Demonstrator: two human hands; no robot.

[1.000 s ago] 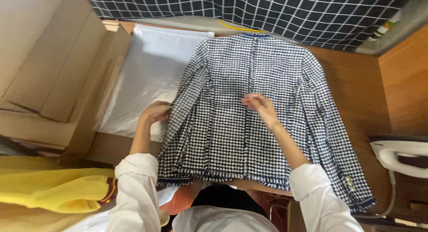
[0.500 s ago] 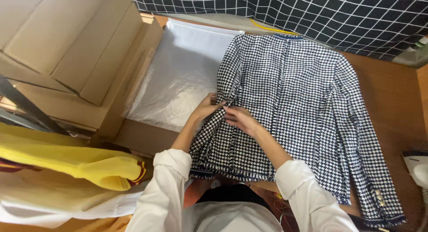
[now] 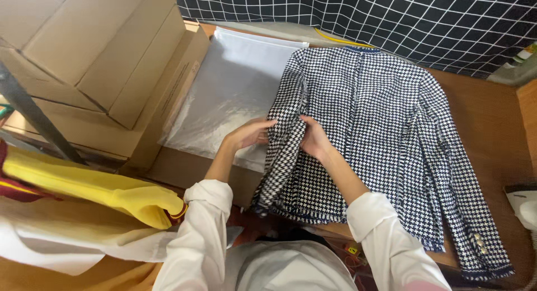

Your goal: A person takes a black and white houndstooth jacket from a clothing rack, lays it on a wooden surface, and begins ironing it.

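A black-and-white houndstooth jacket (image 3: 375, 123) lies spread on a brown wooden table (image 3: 492, 117), collar away from me. My left hand (image 3: 251, 133) grips the jacket's left sleeve at its outer edge. My right hand (image 3: 314, 139) pinches the same sleeve fabric just beside it, folding the sleeve in over the jacket body. The right sleeve (image 3: 464, 212) lies straight along the right side, with pale buttons at the cuff.
A clear plastic bag (image 3: 229, 89) lies flat left of the jacket. Stacked cardboard boxes (image 3: 95, 61) stand at the left. Yellow fabric (image 3: 95, 184) hangs at lower left. A dark grid-pattern cloth (image 3: 391, 17) covers the back. A white iron (image 3: 523, 204) peeks in at right.
Both hands have come together on the left sleeve, which is now lifted and folded inward. The view has shifted left, showing more boxes.
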